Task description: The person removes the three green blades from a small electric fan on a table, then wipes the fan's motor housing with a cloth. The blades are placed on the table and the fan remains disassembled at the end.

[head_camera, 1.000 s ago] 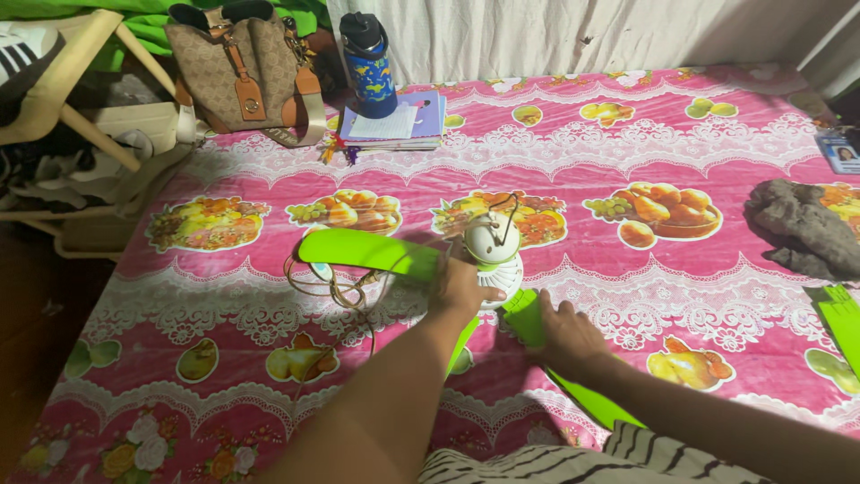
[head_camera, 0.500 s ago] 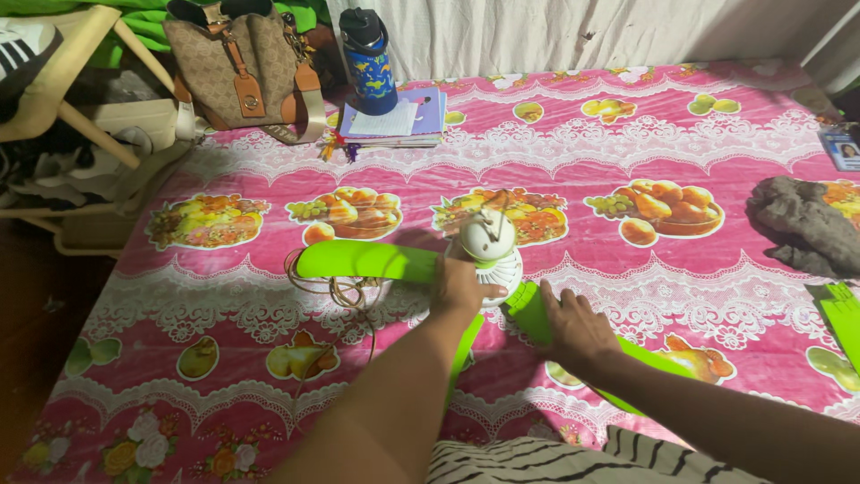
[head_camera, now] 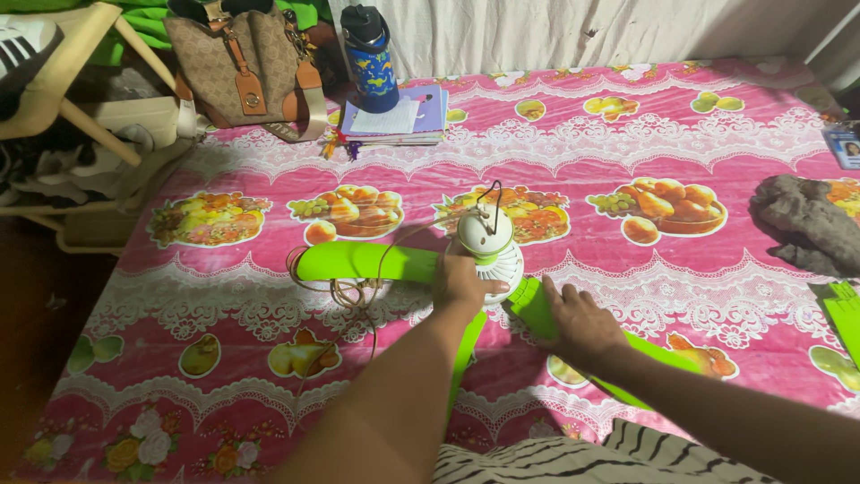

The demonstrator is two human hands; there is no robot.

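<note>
A small ceiling fan lies on the pink fruit-print cover [head_camera: 627, 134]. Its white motor hub [head_camera: 489, 240] has a wire hook on top, and bright green blades stick out from it. My left hand [head_camera: 460, 281] grips the hub's near side where the left blade [head_camera: 358, 262] joins. My right hand [head_camera: 580, 319] presses flat on the right blade [head_camera: 537, 309], which runs toward me under my arm. A third blade [head_camera: 464, 350] points down under my left forearm. A thin tan cord [head_camera: 345, 289] coils beside the left blade.
A patterned handbag [head_camera: 244, 67], a blue bottle [head_camera: 369, 61] and stacked notebooks [head_camera: 394, 119] sit at the far edge. A grey cloth [head_camera: 802, 222] and a loose green blade [head_camera: 842, 314] lie at right. A wooden chair [head_camera: 63, 99] stands left.
The fan has turned slightly on the cover, the right blade swinging out to the right. My right hand slid with it; my left hand stayed on the hub.
</note>
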